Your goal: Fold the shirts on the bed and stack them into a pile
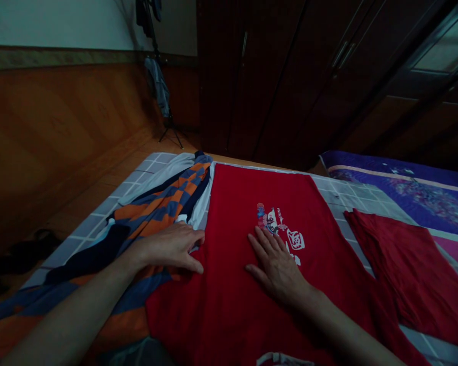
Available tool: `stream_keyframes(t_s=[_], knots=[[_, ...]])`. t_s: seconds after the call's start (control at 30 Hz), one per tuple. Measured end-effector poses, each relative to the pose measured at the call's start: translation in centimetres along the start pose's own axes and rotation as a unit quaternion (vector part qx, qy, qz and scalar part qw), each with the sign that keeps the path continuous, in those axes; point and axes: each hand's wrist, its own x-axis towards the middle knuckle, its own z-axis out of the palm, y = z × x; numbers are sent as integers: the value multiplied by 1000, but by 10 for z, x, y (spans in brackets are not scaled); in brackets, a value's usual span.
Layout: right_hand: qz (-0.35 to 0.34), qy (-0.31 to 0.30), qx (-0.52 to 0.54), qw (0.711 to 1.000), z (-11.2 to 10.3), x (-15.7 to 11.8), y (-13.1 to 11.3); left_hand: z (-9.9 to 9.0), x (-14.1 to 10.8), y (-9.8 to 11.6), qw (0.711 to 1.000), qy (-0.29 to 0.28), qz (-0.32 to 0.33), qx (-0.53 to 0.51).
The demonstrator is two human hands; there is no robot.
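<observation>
We have room between our left hand (168, 249) and right hand (278, 269), across the red T-shirt (232, 203) to the bed's (339, 195) far edge. A strip of grey checked bedsheet (347, 208) separates the T-shirt from the dark red cloth (408, 269); the orange-and-navy striped garment (156, 213) crowds its left side.

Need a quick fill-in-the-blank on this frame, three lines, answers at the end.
1. The garment under the right hand is ____.
2. The patterned cloth beside the left hand is blue and ____.
3. The darker red cloth lies to the ____ of the right hand.

Answers: red; orange; right.
</observation>
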Motion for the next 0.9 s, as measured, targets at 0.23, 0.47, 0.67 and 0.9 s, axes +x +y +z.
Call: stream_keyframes(t_s=[0.23, 0.47, 0.67, 0.9], knots=[[-240, -29, 37, 970, 8, -26, -84, -4, 0, 7, 996, -75, 50, -2], [-324, 99, -11, 941, 16, -38, -105, -1, -29, 10, 960, -14, -125, -251], [-311, 148, -20, 939, 15, -50, -89, 23, -75, 35, 947, 67, -223, -221], [-337, 163, -9, 927, 35, -58, -85, 57, -80, 65, 924, 184, -322, -92]])
